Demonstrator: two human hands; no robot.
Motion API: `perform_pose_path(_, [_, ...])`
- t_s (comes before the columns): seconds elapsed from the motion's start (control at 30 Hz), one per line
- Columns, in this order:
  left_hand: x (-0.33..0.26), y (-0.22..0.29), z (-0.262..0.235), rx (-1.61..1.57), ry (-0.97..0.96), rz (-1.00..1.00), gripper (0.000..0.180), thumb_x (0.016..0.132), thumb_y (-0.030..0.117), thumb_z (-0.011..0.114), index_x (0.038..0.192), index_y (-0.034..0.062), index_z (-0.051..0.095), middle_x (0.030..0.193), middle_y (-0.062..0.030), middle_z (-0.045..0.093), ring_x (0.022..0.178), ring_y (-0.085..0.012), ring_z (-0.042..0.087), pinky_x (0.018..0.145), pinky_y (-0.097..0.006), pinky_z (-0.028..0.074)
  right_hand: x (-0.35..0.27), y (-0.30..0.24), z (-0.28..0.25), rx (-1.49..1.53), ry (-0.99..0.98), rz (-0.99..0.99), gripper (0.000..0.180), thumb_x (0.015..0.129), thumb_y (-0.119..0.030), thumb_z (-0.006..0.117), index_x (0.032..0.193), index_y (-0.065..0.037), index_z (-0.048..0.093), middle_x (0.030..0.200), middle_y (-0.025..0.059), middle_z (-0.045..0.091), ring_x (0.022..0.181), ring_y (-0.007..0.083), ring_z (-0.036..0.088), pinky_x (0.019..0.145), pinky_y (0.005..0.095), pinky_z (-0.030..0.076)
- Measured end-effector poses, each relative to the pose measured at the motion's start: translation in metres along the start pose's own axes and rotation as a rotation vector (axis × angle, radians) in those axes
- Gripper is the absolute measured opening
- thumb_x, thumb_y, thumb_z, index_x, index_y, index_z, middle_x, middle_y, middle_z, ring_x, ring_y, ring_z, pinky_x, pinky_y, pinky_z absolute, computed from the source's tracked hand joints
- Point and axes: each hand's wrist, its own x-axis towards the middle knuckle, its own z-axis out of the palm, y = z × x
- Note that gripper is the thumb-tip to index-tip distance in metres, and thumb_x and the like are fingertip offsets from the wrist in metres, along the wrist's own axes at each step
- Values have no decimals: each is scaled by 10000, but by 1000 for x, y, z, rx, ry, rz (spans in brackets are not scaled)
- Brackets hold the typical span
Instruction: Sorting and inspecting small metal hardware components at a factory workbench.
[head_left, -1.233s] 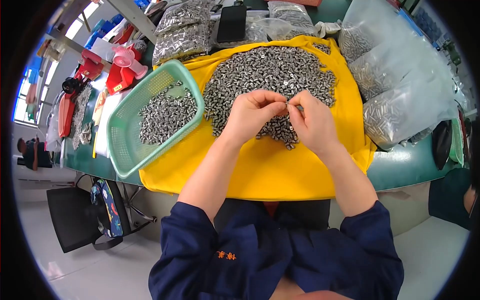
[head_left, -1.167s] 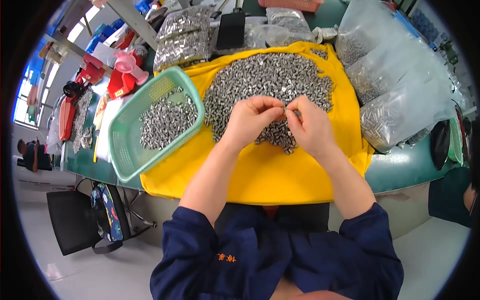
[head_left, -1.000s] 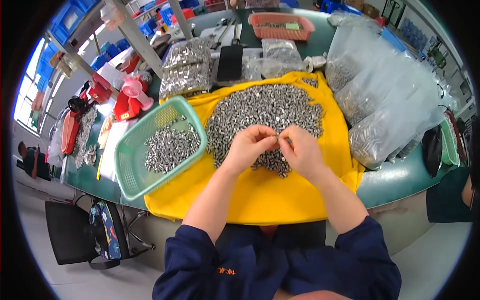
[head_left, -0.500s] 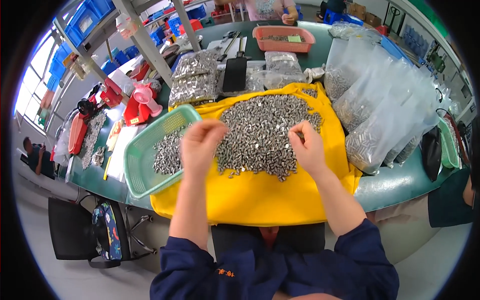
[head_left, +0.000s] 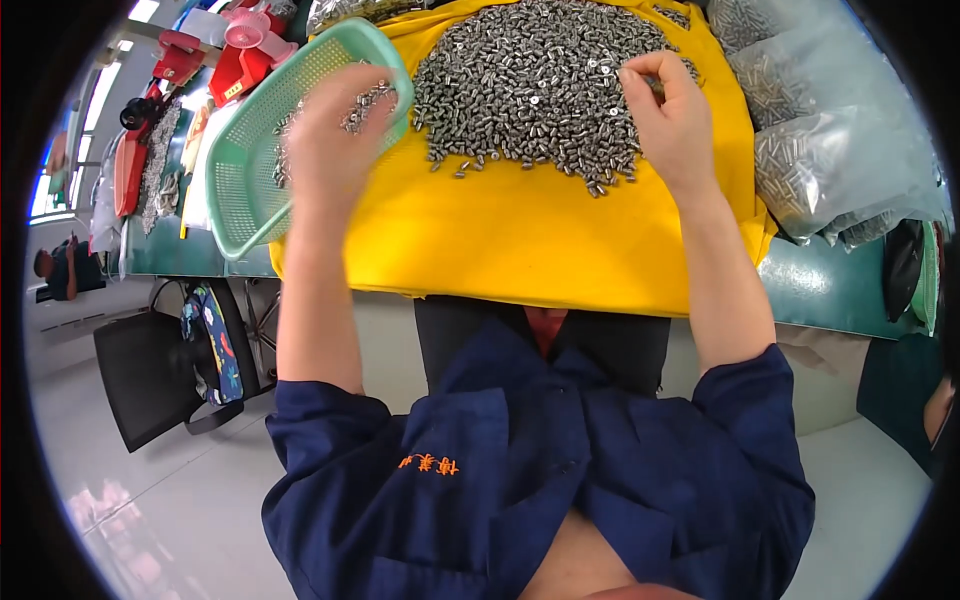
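While the far left shows red tools (head_left: 130, 180) too blurry to name, the green mesh basket (head_left: 250, 170) sits tipped at the yellow cloth's (head_left: 540, 240) left edge, with a few small metal parts inside. The left hand (head_left: 330, 150) hovers over its rim, blurred, so I cannot tell how its fingers sit. Next comes the big pile of small metal parts (head_left: 530, 90), cut off at the top. The right hand (head_left: 675, 120) rests on the pile, fingertips pinched narrow on something too small to see. Clear bags of parts (head_left: 830, 160) crowd the right edge; bare cloth lies near the person.
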Motion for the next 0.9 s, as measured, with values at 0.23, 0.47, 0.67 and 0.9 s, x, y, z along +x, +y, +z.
perform_pose_path(0.23, [-10,37,85,109,-319,181,186,714,170,630,879,84,624,827,-90,558,773,-268,567,698,-358,473,-3,-7,-1,-12,3,-31,84,808,-116,560,813,-37,532,587,14,520,496,57,442,471,215,365])
perform_pose_path(0.47, [-6,39,86,20,-476,87,133,715,114,613,837,61,617,819,-109,590,773,-302,567,691,-368,461,-2,-7,-4,6,-39,20,76,806,-108,555,827,-39,530,602,33,542,477,68,431,449,226,348])
perform_pose_path(0.67, [17,52,88,-546,-467,-384,116,826,62,519,889,15,604,837,-32,611,710,-88,557,638,-233,457,-3,-7,-1,12,-83,27,81,797,-109,555,829,-39,528,636,43,557,487,80,451,463,228,366])
perform_pose_path(0.9, [13,43,101,-1419,-504,-647,148,828,28,514,963,30,576,887,-62,606,736,-114,567,666,-230,458,-6,-12,2,104,-160,83,88,790,-110,561,830,-37,533,670,29,560,530,69,460,497,217,390])
